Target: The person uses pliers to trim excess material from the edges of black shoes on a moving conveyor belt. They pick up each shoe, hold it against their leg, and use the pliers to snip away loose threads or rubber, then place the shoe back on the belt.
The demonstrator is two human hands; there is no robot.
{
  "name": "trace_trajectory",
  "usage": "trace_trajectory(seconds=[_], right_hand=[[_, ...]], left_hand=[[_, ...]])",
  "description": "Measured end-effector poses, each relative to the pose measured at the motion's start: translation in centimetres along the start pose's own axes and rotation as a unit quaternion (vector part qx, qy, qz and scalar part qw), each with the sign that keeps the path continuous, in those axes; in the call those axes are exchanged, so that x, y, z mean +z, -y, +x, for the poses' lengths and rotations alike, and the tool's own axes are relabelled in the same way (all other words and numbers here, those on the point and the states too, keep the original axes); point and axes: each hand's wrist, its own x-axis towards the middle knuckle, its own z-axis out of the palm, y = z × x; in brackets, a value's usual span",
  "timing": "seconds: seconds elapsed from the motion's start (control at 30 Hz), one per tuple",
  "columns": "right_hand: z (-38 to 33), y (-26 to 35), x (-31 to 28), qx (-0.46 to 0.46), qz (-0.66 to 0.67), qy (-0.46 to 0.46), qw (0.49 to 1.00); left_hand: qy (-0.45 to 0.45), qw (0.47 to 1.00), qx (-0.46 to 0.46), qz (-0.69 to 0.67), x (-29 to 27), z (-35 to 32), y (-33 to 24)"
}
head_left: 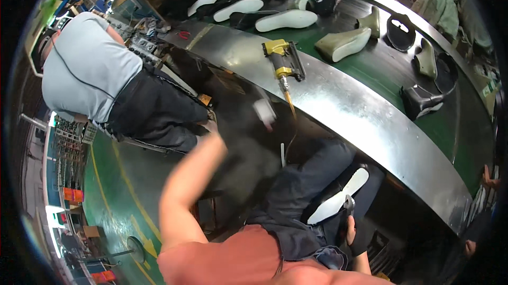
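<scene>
The right hand (pixel 353 234) is holding a metal tool (pixel 349 203) just beside the shoe (pixel 329 209), which is lying on the person's lap (pixel 288 192), white sole up. The left hand (pixel 210 124) is hovering well apart from it, too blurred to tell its grip. A yellow nail gun (pixel 278 58) is resting on the desk (pixel 344 102).

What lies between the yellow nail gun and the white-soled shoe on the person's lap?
In the head view, bare metal ledge, then the person's dark-clothed leg, lie between the nail gun and the white-soled shoe.
</scene>
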Motion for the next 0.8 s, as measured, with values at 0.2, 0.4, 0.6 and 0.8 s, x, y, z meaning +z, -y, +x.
trace_trajectory(seconds=[0.2, 0.4, 0.6, 0.8], right_hand=[[1.0, -1.5, 1.0, -0.067, -0.03, -0.07, 0.995], [0.5, 0.5, 1.0, -0.083, 0.024, -0.01, 0.996], [0.6, -0.8, -0.8, -0.061, 0.018, -0.033, 0.997], [1.3, -0.1, 0.7, -0.072, 0.044, 0.008, 0.996]], left_hand=[[-0.407, 0.89, -0.204, -0.016, -28.3, 9.3, 12.1], [-0.324, 0.876, -0.34, 0.112, -31.9, 9.3, 18.7], [-0.339, 0.876, -0.338, 0.055, -27.6, 7.7, 8.0], [-0.272, 0.94, -0.071, 0.193, -20.4, 4.9, 15.2]])
